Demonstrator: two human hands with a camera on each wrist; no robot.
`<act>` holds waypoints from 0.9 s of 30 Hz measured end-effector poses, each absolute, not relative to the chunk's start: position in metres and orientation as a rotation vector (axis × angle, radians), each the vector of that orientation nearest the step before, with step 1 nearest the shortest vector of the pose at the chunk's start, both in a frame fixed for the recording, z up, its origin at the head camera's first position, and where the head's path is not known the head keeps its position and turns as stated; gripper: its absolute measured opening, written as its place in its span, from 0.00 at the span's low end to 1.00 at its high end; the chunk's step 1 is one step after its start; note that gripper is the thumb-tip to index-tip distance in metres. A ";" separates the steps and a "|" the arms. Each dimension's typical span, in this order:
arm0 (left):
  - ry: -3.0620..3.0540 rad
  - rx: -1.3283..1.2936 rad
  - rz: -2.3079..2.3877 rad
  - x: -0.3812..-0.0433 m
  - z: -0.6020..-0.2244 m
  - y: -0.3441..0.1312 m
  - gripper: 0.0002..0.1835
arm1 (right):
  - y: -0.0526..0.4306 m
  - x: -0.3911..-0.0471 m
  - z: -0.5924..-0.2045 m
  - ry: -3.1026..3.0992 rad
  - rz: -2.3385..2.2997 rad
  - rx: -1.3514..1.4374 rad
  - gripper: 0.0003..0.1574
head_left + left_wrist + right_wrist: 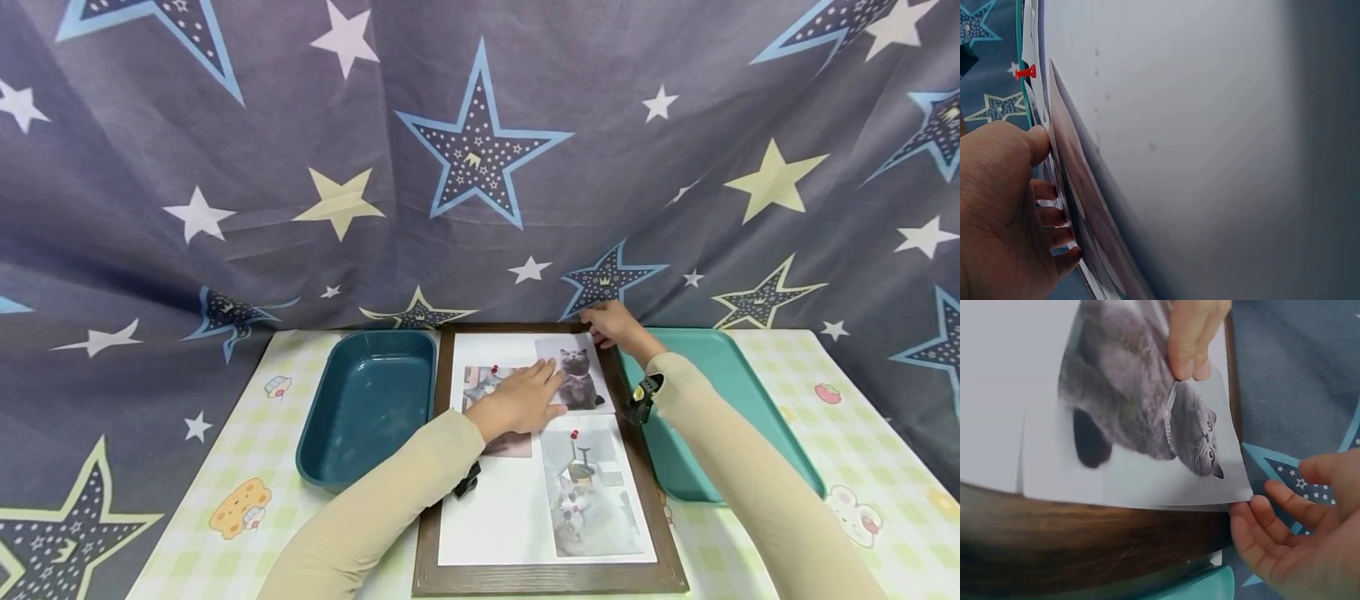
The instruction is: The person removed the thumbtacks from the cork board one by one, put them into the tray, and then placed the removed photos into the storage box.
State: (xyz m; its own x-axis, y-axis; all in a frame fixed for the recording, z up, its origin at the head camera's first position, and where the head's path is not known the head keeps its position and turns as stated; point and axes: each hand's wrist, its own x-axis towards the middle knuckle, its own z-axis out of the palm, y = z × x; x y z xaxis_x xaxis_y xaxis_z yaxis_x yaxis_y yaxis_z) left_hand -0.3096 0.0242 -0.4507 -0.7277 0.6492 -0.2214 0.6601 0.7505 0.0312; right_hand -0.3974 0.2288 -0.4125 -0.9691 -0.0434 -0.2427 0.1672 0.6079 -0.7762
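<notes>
A photo of a grey cat (579,385) lies at the upper right of a white board (483,517) with a brown wooden frame (651,500). Across its left part rests my left hand (523,402), fingers stretched out and fingertips on the print, as the right wrist view also shows. My right hand (613,325) is at the frame's upper right corner, its fingertips (1259,503) right at the photo's corner with the fingers loosely bent. Under my left forearm, another cat photo (517,447) is partly hidden. A third photo, of a white cat (596,508), lies at the lower right.
One red pushpin (494,368) stands in the left photo and another red pushpin (574,434) in the lower one. A dark blue tray (318,417) sits left of the frame, a teal tray (720,358) right of it. Behind hangs a starry curtain (465,275).
</notes>
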 end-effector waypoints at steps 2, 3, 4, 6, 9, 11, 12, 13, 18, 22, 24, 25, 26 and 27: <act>2.728 1.027 -0.062 -0.309 -0.450 0.024 0.37 | 0.231 -0.399 -0.413 2.525 -1.396 0.169 0.30; 2.728 1.025 -0.061 -0.309 -0.450 0.024 0.37 | 0.232 -0.400 -0.413 2.487 -1.441 0.203 0.30; 2.728 1.023 -0.062 -0.309 -0.450 0.024 0.37 | 0.233 -0.400 -0.413 2.450 -1.486 0.235 0.30; 2.727 1.024 -0.060 -0.309 -0.450 0.024 0.37 | 0.235 -0.401 -0.413 2.380 -1.564 0.293 0.30; 2.731 1.033 -0.062 -0.309 -0.450 0.024 0.37 | 0.237 -0.401 -0.414 2.305 -1.646 0.345 0.30; 2.732 1.038 -0.067 -0.309 -0.449 0.024 0.36 | 0.238 -0.401 -0.414 2.281 -1.667 0.360 0.30; 2.733 1.038 -0.067 -0.309 -0.449 0.024 0.36 | 0.238 -0.401 -0.414 2.273 -1.674 0.368 0.30; 2.733 1.037 -0.069 -0.309 -0.449 0.024 0.36 | 0.237 -0.401 -0.415 2.273 -1.673 0.374 0.30; 2.729 1.032 -0.066 -0.309 -0.450 0.024 0.37 | 0.236 -0.399 -0.416 2.250 -1.646 0.397 0.31; 2.734 1.040 -0.074 -0.309 -0.450 0.025 0.37 | 0.239 -0.396 -0.417 2.233 -1.610 0.380 0.32; 2.736 1.041 -0.075 -0.309 -0.450 0.025 0.36 | 0.241 -0.394 -0.416 2.222 -1.595 0.369 0.32; 2.737 1.040 -0.075 -0.309 -0.450 0.025 0.36 | 0.242 -0.393 -0.416 2.215 -1.587 0.362 0.32; 2.734 1.038 -0.069 -0.309 -0.449 0.025 0.36 | 0.242 -0.392 -0.416 2.206 -1.580 0.354 0.32; 2.732 1.035 -0.065 -0.309 -0.449 0.025 0.36 | 0.243 -0.391 -0.415 2.195 -1.571 0.343 0.31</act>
